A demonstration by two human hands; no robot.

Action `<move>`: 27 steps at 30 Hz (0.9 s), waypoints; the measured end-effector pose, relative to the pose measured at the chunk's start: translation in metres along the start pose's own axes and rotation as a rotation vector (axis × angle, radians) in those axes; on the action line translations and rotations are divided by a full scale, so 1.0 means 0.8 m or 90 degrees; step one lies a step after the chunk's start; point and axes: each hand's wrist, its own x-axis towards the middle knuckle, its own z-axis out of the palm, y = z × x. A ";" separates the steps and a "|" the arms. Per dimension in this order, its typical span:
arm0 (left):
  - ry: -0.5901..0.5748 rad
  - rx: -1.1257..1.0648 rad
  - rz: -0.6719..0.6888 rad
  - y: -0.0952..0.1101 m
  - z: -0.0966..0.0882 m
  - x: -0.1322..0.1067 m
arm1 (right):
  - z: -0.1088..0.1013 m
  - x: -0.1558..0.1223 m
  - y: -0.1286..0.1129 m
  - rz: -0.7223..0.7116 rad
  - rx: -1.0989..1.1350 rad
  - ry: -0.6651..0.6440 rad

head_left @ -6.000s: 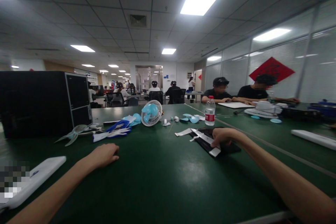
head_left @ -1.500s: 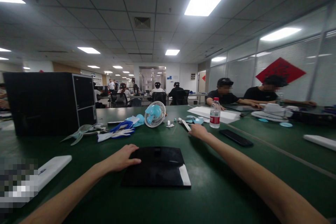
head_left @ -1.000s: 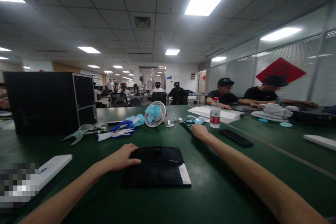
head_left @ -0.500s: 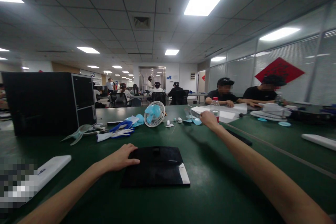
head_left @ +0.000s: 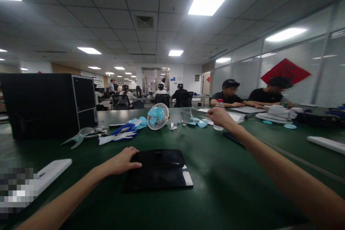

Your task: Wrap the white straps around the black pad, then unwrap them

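A glossy black panel lies on the green table with a white patch of glare at its right side. My left hand grips its far left corner, the thumb over the top face and the fingers at the edge. My right hand is raised over the far part of the table, fingers pinched together. Whatever may be between those fingertips is too small to make out. Behind this hand stands a clear bottle with a red cap, partly covered by it.
Beyond the panel are a small fan with blue blades, blue-and-white gloves and loose blue parts. A black computer case stands at left, a white bar before it. Two people sit at far right near papers.
My right hand has shifted slightly right and toward me, across the front of the bottle. My left hand stays on the panel. The view has turned a little.
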 end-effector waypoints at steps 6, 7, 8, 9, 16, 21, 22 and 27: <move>0.177 -0.001 0.002 -0.001 -0.006 0.007 | -0.032 -0.043 -0.051 -0.138 0.198 -0.010; 0.259 -0.008 -0.001 0.002 -0.012 0.007 | -0.031 -0.050 -0.061 -0.155 0.244 -0.020; 0.342 -0.021 -0.005 0.006 -0.019 0.006 | -0.029 -0.057 -0.070 -0.167 0.290 -0.034; 0.398 -0.043 -0.001 0.009 -0.026 0.005 | -0.025 -0.064 -0.080 -0.179 0.336 -0.051; 0.315 -0.154 0.082 0.037 -0.047 -0.014 | 0.005 -0.098 -0.121 -0.189 0.563 -0.180; 0.340 -0.148 0.077 0.054 -0.044 -0.022 | 0.015 -0.106 -0.127 -0.165 0.589 -0.222; 0.346 -0.162 0.074 0.056 -0.044 -0.023 | 0.016 -0.107 -0.127 -0.160 0.591 -0.230; 0.317 -0.147 0.088 0.067 -0.046 -0.027 | 0.019 -0.112 -0.129 -0.163 0.609 -0.259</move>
